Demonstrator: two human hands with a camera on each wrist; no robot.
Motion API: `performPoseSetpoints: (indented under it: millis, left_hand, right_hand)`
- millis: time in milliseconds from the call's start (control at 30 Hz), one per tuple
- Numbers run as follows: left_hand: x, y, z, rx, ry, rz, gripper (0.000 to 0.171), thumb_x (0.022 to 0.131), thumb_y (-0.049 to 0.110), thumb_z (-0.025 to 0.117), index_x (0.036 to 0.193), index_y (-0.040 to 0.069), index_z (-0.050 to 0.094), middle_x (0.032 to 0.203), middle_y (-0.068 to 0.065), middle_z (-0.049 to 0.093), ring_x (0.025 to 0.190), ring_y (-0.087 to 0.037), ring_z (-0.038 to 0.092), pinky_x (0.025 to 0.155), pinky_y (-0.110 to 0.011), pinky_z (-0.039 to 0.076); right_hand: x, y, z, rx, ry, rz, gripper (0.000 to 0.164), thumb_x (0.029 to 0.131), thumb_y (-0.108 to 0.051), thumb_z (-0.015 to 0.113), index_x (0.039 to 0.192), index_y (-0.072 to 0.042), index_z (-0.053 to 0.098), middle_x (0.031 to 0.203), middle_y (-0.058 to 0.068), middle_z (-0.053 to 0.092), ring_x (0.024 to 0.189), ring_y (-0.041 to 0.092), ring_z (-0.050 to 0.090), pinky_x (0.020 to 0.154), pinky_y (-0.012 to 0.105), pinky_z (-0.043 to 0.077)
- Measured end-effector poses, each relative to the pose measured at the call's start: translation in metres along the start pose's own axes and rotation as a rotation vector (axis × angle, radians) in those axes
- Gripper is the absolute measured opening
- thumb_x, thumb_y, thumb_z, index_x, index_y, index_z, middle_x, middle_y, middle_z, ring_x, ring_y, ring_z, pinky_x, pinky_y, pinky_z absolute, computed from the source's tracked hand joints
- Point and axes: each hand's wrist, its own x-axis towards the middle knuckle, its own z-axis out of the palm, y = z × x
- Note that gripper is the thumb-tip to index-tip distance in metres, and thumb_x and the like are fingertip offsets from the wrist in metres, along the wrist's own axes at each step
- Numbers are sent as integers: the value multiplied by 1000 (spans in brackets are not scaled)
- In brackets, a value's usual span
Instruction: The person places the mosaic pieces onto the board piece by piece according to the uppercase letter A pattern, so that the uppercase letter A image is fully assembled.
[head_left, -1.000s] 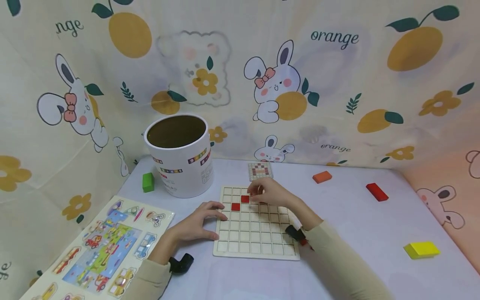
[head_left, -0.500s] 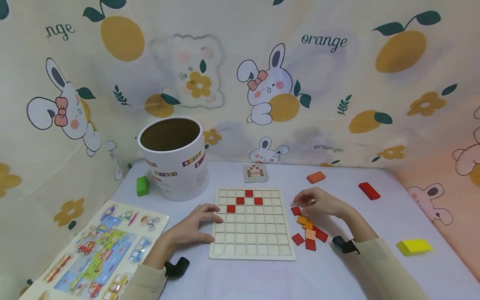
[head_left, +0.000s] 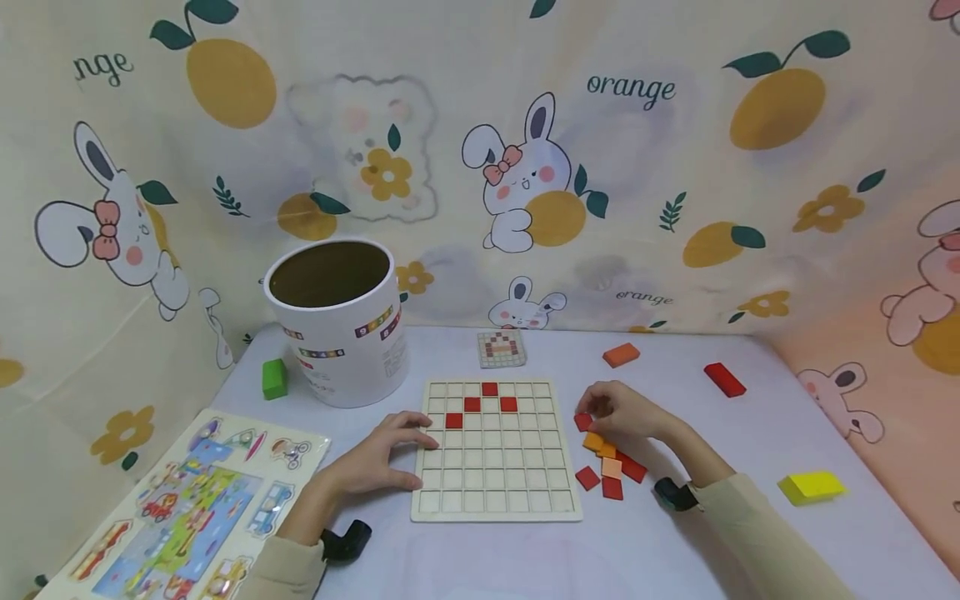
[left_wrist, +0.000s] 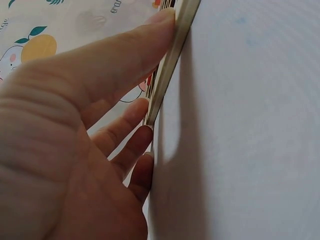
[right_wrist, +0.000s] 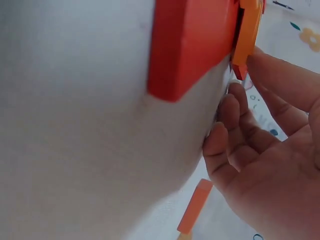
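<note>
A square wooden grid board (head_left: 495,479) lies flat on the white table, with several red tiles (head_left: 472,404) set in its upper cells in a stepped peak. My left hand (head_left: 382,454) rests at the board's left edge, thumb and fingertips spread along it; the left wrist view shows the thumb (left_wrist: 125,52) against the board's side (left_wrist: 172,55). To the right of the board, my right hand (head_left: 626,410) has thumb and curled fingers at a loose red tile (head_left: 582,422), pinching it. Below that hand lie loose orange tiles (head_left: 593,442), a peach tile (head_left: 611,468) and other red tiles (head_left: 612,487).
Behind the board lies a small pattern card (head_left: 501,349). A large white bucket (head_left: 348,367) and green block (head_left: 274,379) stand back left, a picture puzzle (head_left: 292,458) front left. Orange (head_left: 621,355), red (head_left: 724,380) and yellow (head_left: 812,488) blocks lie on the right.
My right hand has moved right from the board's upper cells to the loose tiles, uncovering red tiles on the grid. Its fingers have closed at a red tile. The left hand stays at the edge.
</note>
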Motion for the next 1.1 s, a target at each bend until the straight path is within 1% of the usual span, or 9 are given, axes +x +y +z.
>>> performPoseSetpoints:
  millis: [200,333,433,500,600,733,833,900,1100]
  left_hand:
    - [0,-1,0,-3,1,8,49,76,29,83,122,21,69,149,-7,41,143,-38,25,113,-69,17]
    - [0,-2,1,-3,3,-3,49,76,29,83,122,22,69,149,-6,41,144,-38,25,113,-69,17]
    - [0,-2,2,3,4,-19,49,76,29,84,122,22,69,149,-6,41,144,-37,25,113,-68,17]
    - [-1,-1,1,6,3,-18,49,76,30,84,122,22,69,150,-6,41,144,-37,25,113,-68,17]
    - [-1,-1,1,6,5,-10,49,76,29,84,122,22,69,149,-6,41,144,-37,25,114,-67,17]
    - [-1,-1,1,0,4,10,49,76,28,84,122,21,69,149,-7,41,144,-38,25,113,-68,17]
    - [-1,-2,0,2,0,17,49,76,28,84,122,21,69,149,-7,41,143,-38,25,113,-68,17]
    - [-1,-1,0,2,0,14,48,77,27,84,122,21,69,149,-7,41,143,-38,25,113,-68,18]
    - [-1,0,0,-4,-3,6,48,77,28,84,122,21,69,149,-7,41,143,-38,25,113,-69,18]
  right_hand:
    - [2,-1,1,22,-4,-48,17,85,3,71,100,-1,64,91,8,60,84,22,53,71,25,49]
    - [3,-3,0,46,-47,-59,17,87,3,68,103,1,65,88,9,59,82,21,53,70,24,48]
    - [6,-7,-3,59,-70,-66,17,89,4,65,105,1,68,88,8,61,81,22,54,69,24,47]
    - [10,-11,-4,74,-67,-76,19,89,4,63,106,1,69,92,8,64,81,22,55,69,24,48]
    - [19,-22,-2,106,-60,-82,22,91,4,61,112,1,69,102,11,66,84,24,58,73,23,52]
    - [37,-39,9,146,-87,-105,23,93,2,62,115,1,69,108,11,65,90,23,58,78,24,53]
    - [52,-54,20,170,-120,-133,20,93,1,63,112,1,69,103,9,64,89,21,58,79,25,51]
    - [62,-66,28,184,-142,-152,18,93,2,63,110,2,68,99,8,62,86,20,58,78,24,51]
    - [87,-93,55,210,-215,-242,18,91,6,62,107,7,67,87,6,56,75,17,52,67,25,48]
